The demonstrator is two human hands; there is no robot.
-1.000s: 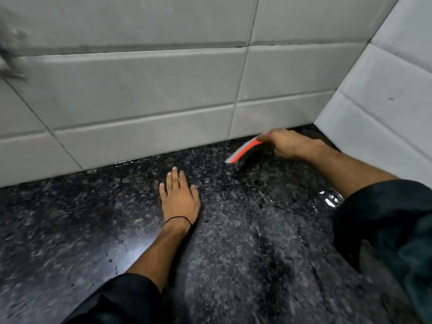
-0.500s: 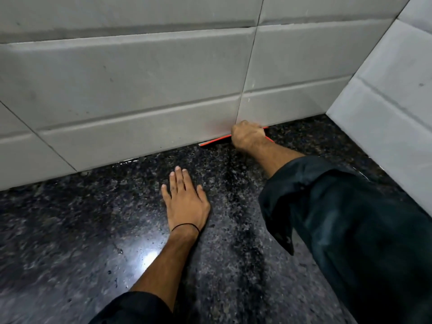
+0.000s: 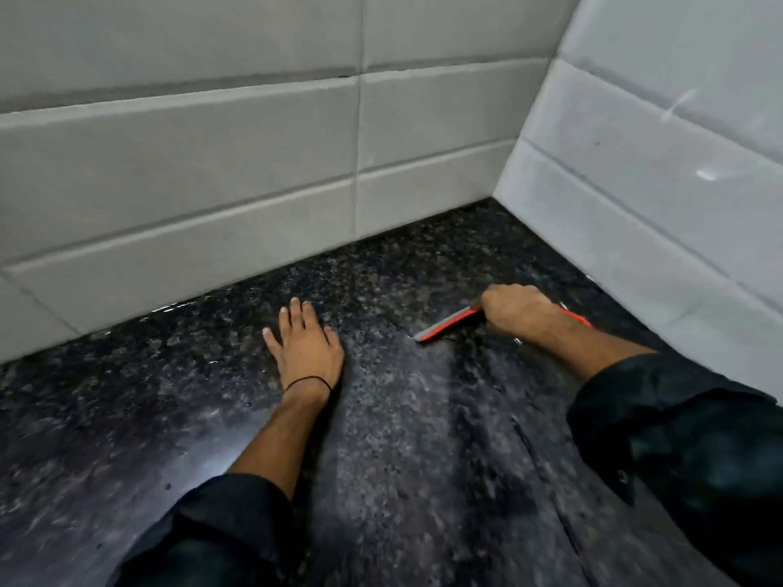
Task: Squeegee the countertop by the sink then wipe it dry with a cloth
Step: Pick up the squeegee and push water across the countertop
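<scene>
A dark speckled granite countertop point(image 3: 402, 438) fills the lower view, shiny with wet streaks. My right hand point(image 3: 519, 309) is closed around a red and grey squeegee point(image 3: 445, 324), whose blade lies on the stone a short way out from the back wall. The blade's left end points toward my left hand; its right end shows red behind my wrist. My left hand point(image 3: 305, 347) lies flat on the counter, fingers spread, palm down, holding nothing. A thin black band circles its wrist. No cloth and no sink are in view.
Grey-white tiled walls point(image 3: 212, 184) meet in a corner at the back right point(image 3: 504, 192), with the right wall point(image 3: 656, 184) close beside my right arm. A thin line of water glints along the foot of the back wall point(image 3: 169, 309).
My right hand has drawn the squeegee from the foot of the back wall toward me and to the right. My left hand has stayed flat in place.
</scene>
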